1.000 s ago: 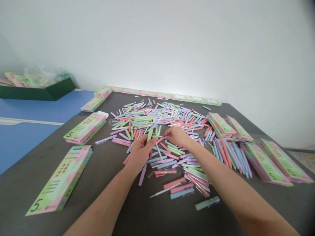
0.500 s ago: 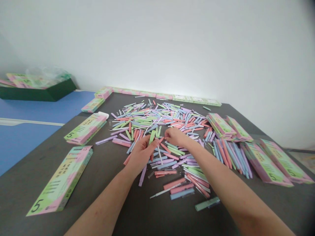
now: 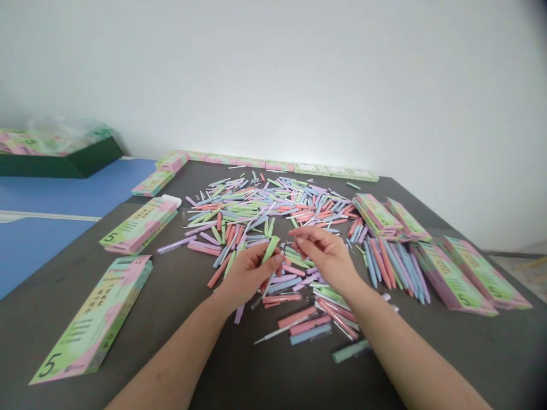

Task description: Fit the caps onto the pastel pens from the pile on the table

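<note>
My left hand (image 3: 250, 272) is closed around a light green pen barrel (image 3: 270, 249), which points up and away between thumb and fingers. A thin white refill (image 3: 268, 285) slants down below the same fingers. Just to the right, my right hand (image 3: 322, 253) hovers over the pile with thumb and forefinger apart; I make out nothing held in it. Beneath and beyond both hands spreads a loose heap of pen parts (image 3: 256, 208) in green, pink, blue and purple, with white refills among them.
Printed pen boxes lie at the left (image 3: 96, 319) and right (image 3: 455, 279), and a row of boxes (image 3: 277, 165) lines the back edge. Several pens (image 3: 397, 262) lie side by side at the right. A dark green bin (image 3: 64, 162) stands on the blue surface (image 3: 51, 239).
My right hand has lifted out of the pile towards me, and its fingers have spread. The left hand keeps the green barrel, now tilted more to the right. The view has shifted slightly.
</note>
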A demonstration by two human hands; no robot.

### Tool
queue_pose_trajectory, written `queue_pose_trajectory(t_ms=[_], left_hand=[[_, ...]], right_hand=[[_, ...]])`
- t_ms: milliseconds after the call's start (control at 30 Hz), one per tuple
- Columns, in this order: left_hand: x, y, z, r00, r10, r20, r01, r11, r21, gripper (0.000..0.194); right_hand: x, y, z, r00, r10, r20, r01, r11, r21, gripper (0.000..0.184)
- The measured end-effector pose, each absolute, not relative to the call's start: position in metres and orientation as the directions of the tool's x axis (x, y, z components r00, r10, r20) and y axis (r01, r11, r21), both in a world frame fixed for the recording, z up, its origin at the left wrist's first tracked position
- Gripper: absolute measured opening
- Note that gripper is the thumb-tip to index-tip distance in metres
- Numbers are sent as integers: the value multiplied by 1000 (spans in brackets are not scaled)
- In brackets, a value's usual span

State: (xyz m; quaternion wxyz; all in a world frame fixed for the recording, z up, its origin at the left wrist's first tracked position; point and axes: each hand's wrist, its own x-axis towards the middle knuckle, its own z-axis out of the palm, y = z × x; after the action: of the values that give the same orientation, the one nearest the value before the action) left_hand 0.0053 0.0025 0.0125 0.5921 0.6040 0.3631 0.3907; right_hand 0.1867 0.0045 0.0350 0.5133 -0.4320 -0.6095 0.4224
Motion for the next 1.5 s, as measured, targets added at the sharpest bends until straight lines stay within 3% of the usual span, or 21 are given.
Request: queue_pose_trajectory(t_ms=[233,533,1500], left_hand=[[9,-2,17,486,874,1,6,-4,1000,31],[9,-4,16,501,865,-22,32,7,999,31],[8,-4,17,510,860,-22,51,-4,999,33]], right_hand=[[187,-6,29,17,969,248,-55,249,-967,13],[189,-10,28,-81,970,229,-178,212,-961,10],[186,-11,27,-138,968,212,-183,185,-965,15]])
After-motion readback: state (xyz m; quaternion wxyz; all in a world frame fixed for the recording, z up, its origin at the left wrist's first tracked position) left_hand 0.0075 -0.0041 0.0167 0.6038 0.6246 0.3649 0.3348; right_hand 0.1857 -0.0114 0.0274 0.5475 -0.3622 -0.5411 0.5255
